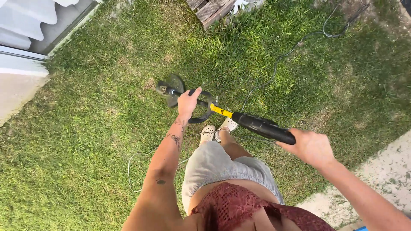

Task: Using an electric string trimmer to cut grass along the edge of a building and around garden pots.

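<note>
Item: corded string trimmer (222, 112), black with a yellow band on the shaft; held slantwise across the body, cutting head low and forward, motor housing back toward the right side.
Left hand: left hand (187, 102) on the black loop handle (204, 112) midway down the shaft; fingers wrapped shut around the top of the loop, thumb up.
Right hand: right hand (310, 147) at the rear end of the black motor housing (263, 127); fingers curl under the grip and appear closed on it, though the underside is hidden.
Cutting head: round guard (171, 89) just above the turf, ahead of the feet; whether the line is spinning cannot be told.
Ground: lawn (85, 128), green with a few dry patches; pale slab (387, 175) to the right; white wall base (21, 72) at upper left; wooden boards (209, 8) at the top edge.
Cables: dark power cord (295, 47) trailing away over the grass to the upper right; a thin light line (132, 164) looping in the grass by the left leg.
Footing: light perforated clogs (216, 130), both on the grass just behind the head.
Step in hand: judged as trimming grass in open lawn, both hands steering.
Next move calls for: by judgement, a level sideways sweep; head kept clear of the feet; cord kept behind the cutting path.
</note>
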